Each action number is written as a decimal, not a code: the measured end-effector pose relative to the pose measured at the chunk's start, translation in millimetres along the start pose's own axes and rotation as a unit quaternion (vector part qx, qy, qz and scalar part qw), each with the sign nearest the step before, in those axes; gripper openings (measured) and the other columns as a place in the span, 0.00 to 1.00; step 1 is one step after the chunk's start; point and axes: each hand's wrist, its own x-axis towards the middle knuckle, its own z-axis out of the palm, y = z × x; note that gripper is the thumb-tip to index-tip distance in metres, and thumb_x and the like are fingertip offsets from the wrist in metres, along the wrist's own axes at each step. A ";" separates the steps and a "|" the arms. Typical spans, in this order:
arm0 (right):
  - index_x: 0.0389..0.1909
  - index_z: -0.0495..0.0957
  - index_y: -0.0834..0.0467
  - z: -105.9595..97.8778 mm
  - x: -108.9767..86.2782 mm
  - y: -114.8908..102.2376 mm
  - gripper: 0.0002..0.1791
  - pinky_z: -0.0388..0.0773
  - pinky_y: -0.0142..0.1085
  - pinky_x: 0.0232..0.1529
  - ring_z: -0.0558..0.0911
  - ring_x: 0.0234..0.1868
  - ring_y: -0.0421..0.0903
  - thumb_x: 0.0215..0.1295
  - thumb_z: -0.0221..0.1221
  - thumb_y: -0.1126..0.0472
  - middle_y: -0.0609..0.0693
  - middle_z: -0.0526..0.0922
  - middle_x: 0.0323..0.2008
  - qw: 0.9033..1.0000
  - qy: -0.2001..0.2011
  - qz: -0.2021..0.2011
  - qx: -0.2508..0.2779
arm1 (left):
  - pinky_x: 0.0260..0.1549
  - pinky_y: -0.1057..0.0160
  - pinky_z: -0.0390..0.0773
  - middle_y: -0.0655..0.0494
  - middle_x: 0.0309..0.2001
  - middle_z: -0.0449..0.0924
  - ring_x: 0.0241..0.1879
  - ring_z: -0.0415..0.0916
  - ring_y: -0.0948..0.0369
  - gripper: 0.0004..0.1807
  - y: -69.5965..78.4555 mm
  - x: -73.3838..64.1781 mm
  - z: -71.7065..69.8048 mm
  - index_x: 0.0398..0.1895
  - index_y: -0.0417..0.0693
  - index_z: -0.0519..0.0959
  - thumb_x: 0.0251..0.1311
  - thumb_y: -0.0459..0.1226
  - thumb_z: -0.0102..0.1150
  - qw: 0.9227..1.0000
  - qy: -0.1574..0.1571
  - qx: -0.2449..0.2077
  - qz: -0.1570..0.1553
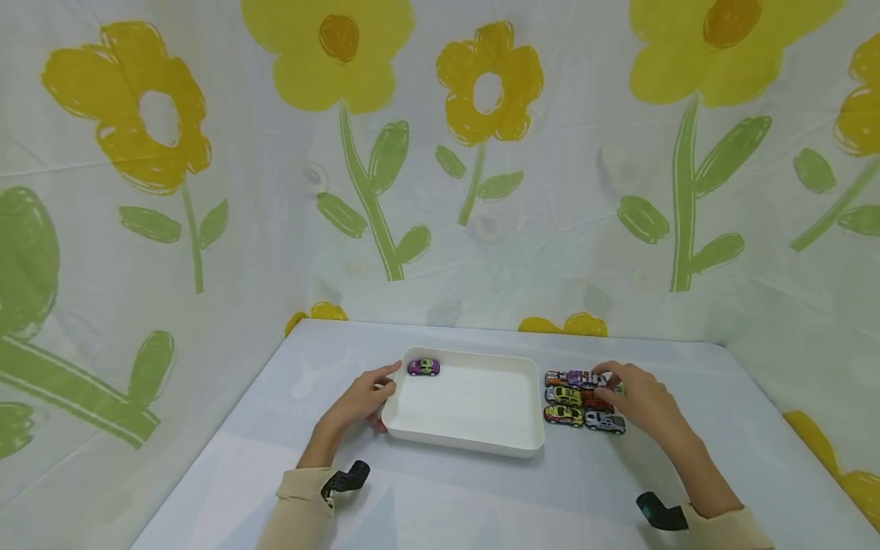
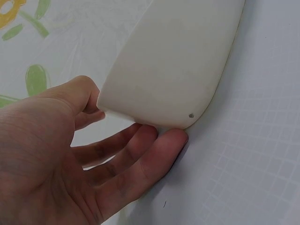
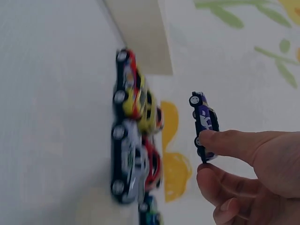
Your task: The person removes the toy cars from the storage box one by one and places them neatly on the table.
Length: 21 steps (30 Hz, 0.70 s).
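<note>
My left hand [image 1: 360, 397] grips the left end of a white rectangular tray [image 1: 474, 448], fingertips against its outer wall in the left wrist view. Inside the tray's far left corner sits a purple and green toy car [image 1: 423, 367]. My right hand [image 1: 642, 401] pinches a purple and white toy car [image 3: 205, 124] between thumb and finger, raised above the other cars in the right wrist view. Below it are a silver toy car [image 3: 125, 161], a red toy car [image 3: 153, 161] and a yellow and red toy car [image 3: 129, 89]. The hand partly hides the group in the head view.
Beside the tray's right end, the grouped cars include a yellow toy car [image 1: 564, 396] and an orange and white toy car [image 1: 555, 378]. They stand on a pale table [image 1: 440, 504]. Flower-printed curtain [image 1: 550, 252] surrounds the table's back and sides.
</note>
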 end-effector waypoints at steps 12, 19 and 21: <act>0.56 0.75 0.62 -8.4 -19.8 55.8 0.23 0.77 0.40 0.24 0.81 0.34 0.53 0.61 0.65 0.59 0.60 0.84 0.37 0.999 -0.010 0.014 -0.027 | 0.16 0.56 0.85 0.36 0.59 0.75 0.32 0.81 0.56 0.29 -0.8 1.9 1.9 0.75 0.55 0.62 0.70 0.37 0.49 1.000 0.013 0.013 -0.009; 0.57 0.74 0.64 -9.3 -23.6 70.8 0.24 0.74 0.37 0.21 0.79 0.29 0.46 0.62 0.64 0.59 0.61 0.84 0.37 0.999 -0.025 0.022 -0.024 | 0.17 0.57 0.85 0.38 0.58 0.74 0.35 0.80 0.56 0.29 -1.3 2.1 2.3 0.75 0.56 0.62 0.71 0.37 0.50 1.000 0.014 0.011 -0.017; 0.56 0.74 0.64 -9.3 -24.1 73.3 0.24 0.74 0.37 0.21 0.79 0.28 0.46 0.62 0.64 0.59 0.61 0.84 0.36 0.999 -0.028 0.021 -0.024 | 0.17 0.57 0.85 0.38 0.58 0.74 0.35 0.80 0.55 0.30 -1.5 1.6 2.0 0.75 0.55 0.61 0.71 0.37 0.49 1.000 0.011 0.008 -0.016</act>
